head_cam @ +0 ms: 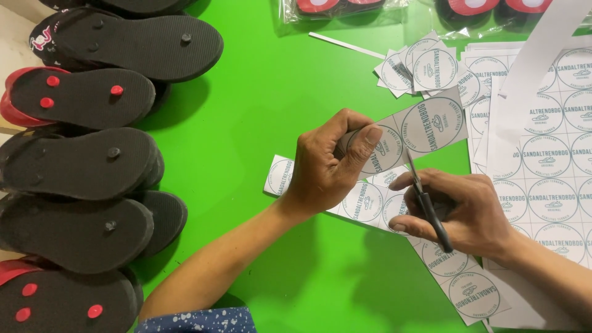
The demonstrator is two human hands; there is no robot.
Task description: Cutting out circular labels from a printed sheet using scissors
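Pinching a strip of round paper labels [404, 132] just above the green desk [277, 105], the left hand [327, 166] is keeping it flat. The right hand [462, 213] is squeezing small scissors [425, 200], cutting between two circles, so snipping slowly seems best.
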